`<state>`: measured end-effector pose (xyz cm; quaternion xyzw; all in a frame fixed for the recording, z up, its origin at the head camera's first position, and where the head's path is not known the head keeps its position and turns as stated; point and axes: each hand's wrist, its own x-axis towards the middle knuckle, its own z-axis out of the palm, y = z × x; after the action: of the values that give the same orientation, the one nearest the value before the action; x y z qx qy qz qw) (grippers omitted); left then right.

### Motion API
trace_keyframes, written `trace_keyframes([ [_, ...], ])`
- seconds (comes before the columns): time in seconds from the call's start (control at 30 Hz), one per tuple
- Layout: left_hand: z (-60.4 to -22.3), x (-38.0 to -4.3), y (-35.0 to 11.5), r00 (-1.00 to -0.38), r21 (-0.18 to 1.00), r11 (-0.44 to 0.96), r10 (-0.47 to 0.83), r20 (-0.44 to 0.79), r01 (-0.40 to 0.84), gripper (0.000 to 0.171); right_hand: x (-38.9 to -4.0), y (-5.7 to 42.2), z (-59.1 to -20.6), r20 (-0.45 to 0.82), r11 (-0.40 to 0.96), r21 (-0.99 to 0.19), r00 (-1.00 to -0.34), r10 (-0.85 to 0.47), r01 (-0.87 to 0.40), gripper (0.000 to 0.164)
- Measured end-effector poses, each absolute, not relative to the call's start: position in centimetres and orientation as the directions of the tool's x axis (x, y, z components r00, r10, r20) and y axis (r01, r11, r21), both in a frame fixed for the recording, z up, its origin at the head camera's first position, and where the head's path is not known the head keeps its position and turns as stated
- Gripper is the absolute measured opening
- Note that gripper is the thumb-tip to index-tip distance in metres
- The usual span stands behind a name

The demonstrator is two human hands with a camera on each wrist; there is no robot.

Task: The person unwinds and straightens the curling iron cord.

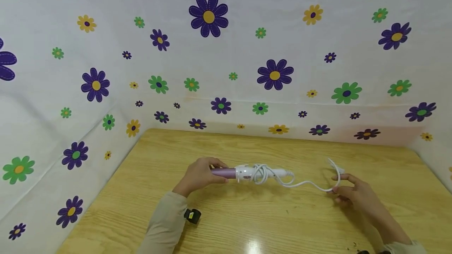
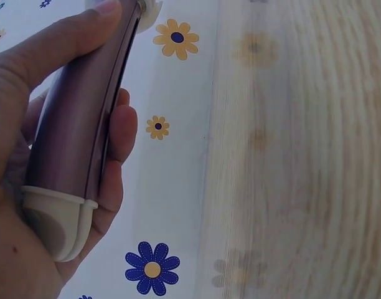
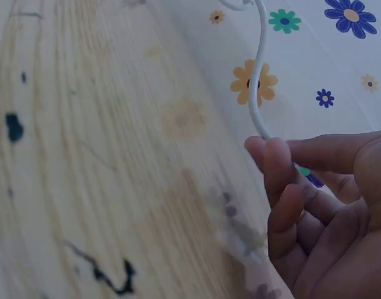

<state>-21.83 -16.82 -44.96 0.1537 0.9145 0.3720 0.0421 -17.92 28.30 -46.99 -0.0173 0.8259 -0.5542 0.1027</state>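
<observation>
A curling iron (image 1: 243, 173) with a purple barrel and a white handle lies level just above the table. My left hand (image 1: 202, 175) grips it by the barrel end. In the left wrist view the thumb lies along the purple barrel (image 2: 75, 124), fingers curl behind it, and the white tip sits against the palm. White cord (image 1: 307, 182) is wound loosely around the handle and runs right to my right hand (image 1: 361, 197). There, thumb and fingertips pinch the cord (image 3: 258, 81). Past the pinch the cord loops up; a pale piece, perhaps the plug, is partly hidden behind it.
Both hands are over a light wooden table (image 1: 247, 211). A white cloth (image 1: 240, 50) printed with flowers rises along its back and sides. Below my left sleeve is a small black wrist device (image 1: 192, 216). Dark marks (image 3: 15, 128) spot the tabletop near the right hand.
</observation>
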Motion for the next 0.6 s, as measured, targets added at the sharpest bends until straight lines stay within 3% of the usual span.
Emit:
trace_keyframes([
  [0.17,-45.4,-21.6,-17.0,-0.954,0.693,0.682,0.297,0.029,0.233,0.036,-18.0,28.2,-47.6,-0.175,0.361,-0.928,-0.966,-0.191,0.097,0.045],
  [0.4,-45.0,-21.8,-17.0,-0.952,0.682,0.686,0.301,0.051,0.253,0.035,-17.7,28.6,-46.4,-0.064,0.371,-0.929,-0.988,-0.138,0.008,0.02],
  [0.6,-44.8,-21.7,-16.9,-0.954,0.684,0.689,0.299,0.034,0.241,0.035,-17.5,27.2,-44.7,-0.049,0.431,-0.902,-0.987,-0.151,-0.021,0.025],
])
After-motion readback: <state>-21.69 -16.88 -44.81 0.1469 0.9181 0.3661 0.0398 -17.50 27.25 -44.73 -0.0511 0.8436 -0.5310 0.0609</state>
